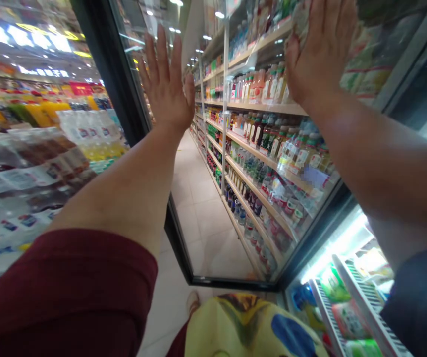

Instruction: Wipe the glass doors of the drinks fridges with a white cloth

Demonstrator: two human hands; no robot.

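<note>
1. Glass door [213, 233]: directly in front of both hands, spanning the space between them and running well below. Black frame [232, 283]: one upright just left of the left hand, bottom rail far below both.
2. Left hand [169, 84]: spread, fingers straight and apart, thumb out, palm facing the glass. Grips nothing visible. Can't confirm actual contact.
3. Right hand [323, 54]: higher than the left, flat, fingers straight and closer together, thumb out. Fingertips cut off at the top edge.
4. Pale crumpled piece [301, 21]: at the right hand, in the gap between thumb and index finger. Mostly hidden; can't tell material, or whether it's pinched or just pressed.
5. Wooden shelves [261, 106] with rows of bottles [269, 134]: show in the glass between and below the hands. Can't tell if seen through it or mirrored.
6. Tiled floor [157, 307]: below the left hand, both in the glass and outside the frame.
7. Maroon sleeve [87, 277]: on the left arm, below the left hand. Yellow patterned garment [213, 327]: well below, between the hands.
8. Bottle multipacks [20, 173]: stacked left of the left hand, blurred.
9. Lit cooler rack [358, 287]: well below the right hand, green and pink packs on it.
</note>
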